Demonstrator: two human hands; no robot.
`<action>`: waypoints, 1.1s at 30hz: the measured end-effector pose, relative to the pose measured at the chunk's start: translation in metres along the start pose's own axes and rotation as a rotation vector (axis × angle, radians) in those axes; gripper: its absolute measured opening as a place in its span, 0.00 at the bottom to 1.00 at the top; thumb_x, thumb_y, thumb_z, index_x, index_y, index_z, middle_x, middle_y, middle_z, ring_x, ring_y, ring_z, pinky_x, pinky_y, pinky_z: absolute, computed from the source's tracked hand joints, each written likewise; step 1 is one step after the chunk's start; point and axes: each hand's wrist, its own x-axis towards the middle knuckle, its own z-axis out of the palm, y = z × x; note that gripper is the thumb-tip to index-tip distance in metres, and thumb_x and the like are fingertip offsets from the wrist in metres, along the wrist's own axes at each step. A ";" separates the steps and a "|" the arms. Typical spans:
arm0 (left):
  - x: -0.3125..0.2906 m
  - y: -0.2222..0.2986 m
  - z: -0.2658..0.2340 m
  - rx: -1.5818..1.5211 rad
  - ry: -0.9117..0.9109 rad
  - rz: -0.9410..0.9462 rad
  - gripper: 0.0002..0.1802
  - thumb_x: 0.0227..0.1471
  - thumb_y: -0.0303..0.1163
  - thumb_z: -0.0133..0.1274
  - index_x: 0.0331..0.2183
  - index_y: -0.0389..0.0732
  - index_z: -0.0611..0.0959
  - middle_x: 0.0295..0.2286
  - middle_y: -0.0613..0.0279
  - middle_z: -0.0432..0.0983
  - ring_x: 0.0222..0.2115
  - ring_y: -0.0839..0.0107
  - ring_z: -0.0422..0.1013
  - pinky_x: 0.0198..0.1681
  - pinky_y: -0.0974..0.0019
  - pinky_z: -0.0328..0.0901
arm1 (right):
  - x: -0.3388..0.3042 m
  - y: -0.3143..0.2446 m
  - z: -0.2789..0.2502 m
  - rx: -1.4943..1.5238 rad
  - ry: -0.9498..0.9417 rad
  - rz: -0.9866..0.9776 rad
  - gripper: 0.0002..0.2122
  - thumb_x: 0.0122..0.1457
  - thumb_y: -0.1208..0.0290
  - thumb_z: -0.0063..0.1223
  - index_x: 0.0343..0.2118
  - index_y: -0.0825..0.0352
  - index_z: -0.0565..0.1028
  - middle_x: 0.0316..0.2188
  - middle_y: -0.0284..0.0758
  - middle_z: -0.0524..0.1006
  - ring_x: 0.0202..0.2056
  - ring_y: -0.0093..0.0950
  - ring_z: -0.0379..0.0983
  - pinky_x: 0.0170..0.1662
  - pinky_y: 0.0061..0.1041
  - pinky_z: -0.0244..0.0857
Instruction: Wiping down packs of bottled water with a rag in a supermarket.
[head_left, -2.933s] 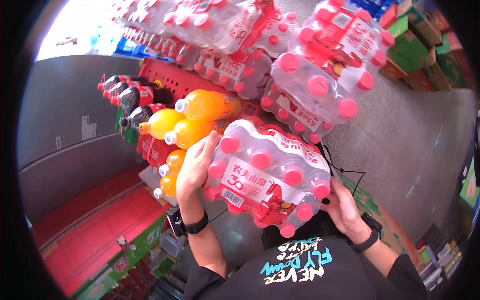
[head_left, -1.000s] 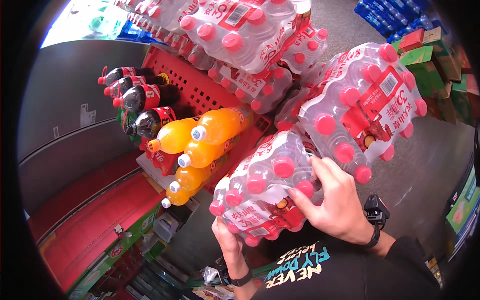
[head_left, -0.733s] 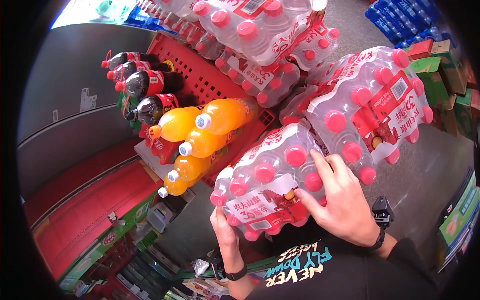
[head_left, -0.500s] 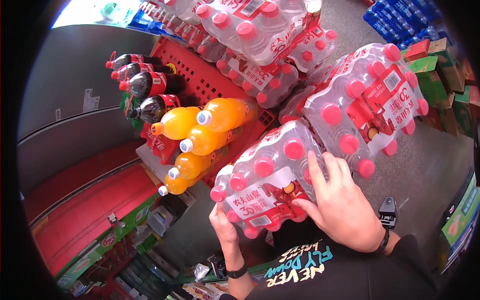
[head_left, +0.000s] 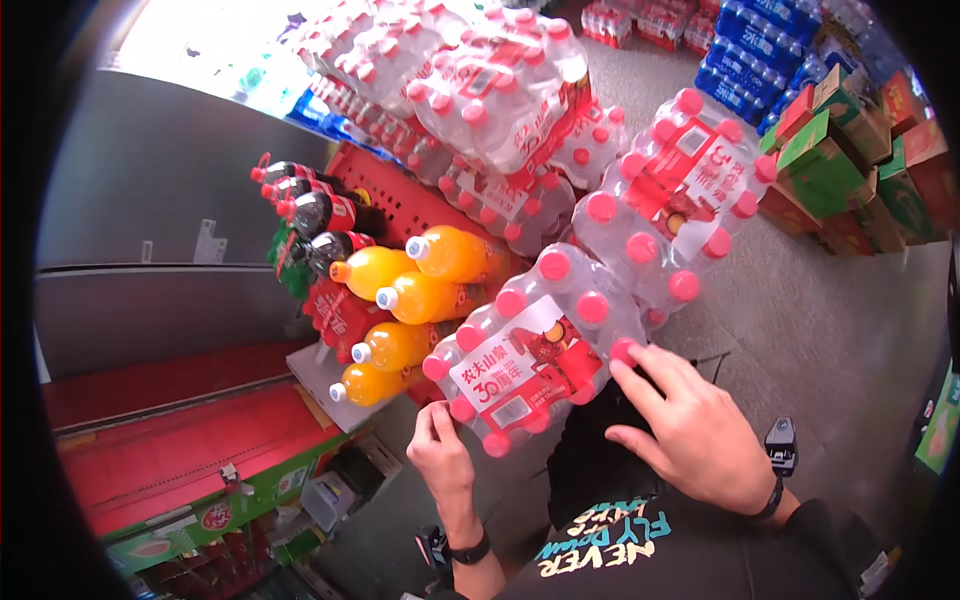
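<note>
- Head view: dark-cola plastic bottles with red labels [head_left: 325, 213] lie left, then orange-filled plastic bottles with mostly pale caps [head_left: 425, 297], the upper ones just beside the pack's left edge.
- Left hand [head_left: 442, 462]: fingertips bunched together by the pack's lower-left end; cannot tell whether they pinch the wrap.
- Film-wrapped pack of clear bottles with pink caps [head_left: 540, 365]: between and forward of both hands, caps toward the wearer, long axis lower left to upper right.
- Right hand [head_left: 700, 440]: fingers spread, thumb off the pack, index tip apparently touching the right corner cap; judged nearer.
- Second similar pack [head_left: 670, 190]: close against the upper-right end; judged tight there.
- Grey floor [head_left: 780, 320]: beyond, right; more room judged that way.
</note>
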 end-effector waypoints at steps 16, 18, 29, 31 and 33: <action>-0.132 0.257 0.102 -0.580 -0.397 0.711 0.13 0.66 0.28 0.47 0.38 0.28 0.82 0.36 0.47 0.81 0.38 0.55 0.79 0.45 0.58 0.72 | -0.081 0.193 -0.137 0.175 0.001 -0.089 0.25 0.60 0.62 0.63 0.56 0.71 0.74 0.48 0.47 0.78 0.49 0.46 0.75 0.55 0.38 0.68; -0.146 0.312 0.137 -0.637 -0.528 0.669 0.13 0.65 0.30 0.47 0.36 0.33 0.83 0.31 0.54 0.79 0.33 0.63 0.76 0.38 0.65 0.69 | -0.096 0.235 -0.177 0.150 0.002 -0.013 0.21 0.65 0.69 0.56 0.58 0.72 0.72 0.51 0.51 0.76 0.51 0.47 0.74 0.56 0.38 0.66; -0.166 0.440 0.291 -0.552 -1.124 0.913 0.15 0.67 0.40 0.48 0.38 0.36 0.78 0.36 0.48 0.76 0.41 0.48 0.72 0.49 0.51 0.66 | -0.114 0.405 -0.296 0.114 -0.037 0.277 0.21 0.69 0.65 0.53 0.60 0.73 0.71 0.52 0.52 0.77 0.53 0.46 0.74 0.57 0.38 0.65; -0.164 0.451 0.302 -0.509 -1.113 0.840 0.16 0.66 0.42 0.48 0.37 0.37 0.78 0.34 0.49 0.76 0.41 0.49 0.72 0.48 0.52 0.65 | -0.097 0.424 -0.299 0.120 -0.046 0.259 0.21 0.69 0.65 0.53 0.60 0.72 0.71 0.51 0.52 0.78 0.52 0.44 0.75 0.57 0.38 0.66; -0.165 0.462 0.324 -0.533 -1.058 0.794 0.16 0.65 0.42 0.49 0.37 0.38 0.78 0.34 0.48 0.76 0.40 0.50 0.73 0.47 0.52 0.65 | -0.075 0.433 -0.311 0.107 -0.141 0.208 0.21 0.69 0.66 0.53 0.61 0.72 0.71 0.51 0.51 0.78 0.52 0.44 0.75 0.57 0.37 0.66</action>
